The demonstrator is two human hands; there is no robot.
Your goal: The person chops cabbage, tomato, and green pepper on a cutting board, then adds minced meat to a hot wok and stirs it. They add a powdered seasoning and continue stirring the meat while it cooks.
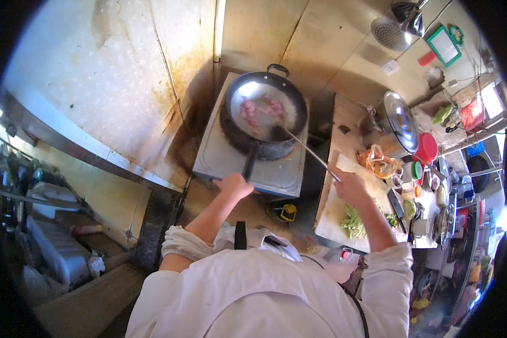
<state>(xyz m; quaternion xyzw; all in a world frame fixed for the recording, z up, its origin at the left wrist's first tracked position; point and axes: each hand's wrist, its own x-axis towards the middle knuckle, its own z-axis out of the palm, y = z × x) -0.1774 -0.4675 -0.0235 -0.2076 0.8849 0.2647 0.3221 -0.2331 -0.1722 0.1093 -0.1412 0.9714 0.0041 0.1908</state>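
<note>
A dark wok (pixel 293 99) with a long handle and a small loop at its far rim is on the stove (pixel 274 175). Pieces of pinkish raw-looking meat (pixel 274 107) lie spread over its bottom. At the lower left of the stove, my left hand (pixel 234 186) is at the near end of the wok handle (pixel 249 162); how its fingers close there is partly hidden. My right hand (pixel 348 186) grips the long metal shaft of a ladle or cooking spatula (pixel 306 147), whose dark head rests in the wok beside the meat.
Right of the stove, a white cutting board (pixel 331 211) bears chopped greens (pixel 355 222). A cleaver (pixel 397 209), an orange plastic bag (pixel 380 162), jars and a lidded metal pot (pixel 401 122) crowd the counter. Walls border the stove behind and to the left. A skimmer (pixel 388 34) hangs at upper right.
</note>
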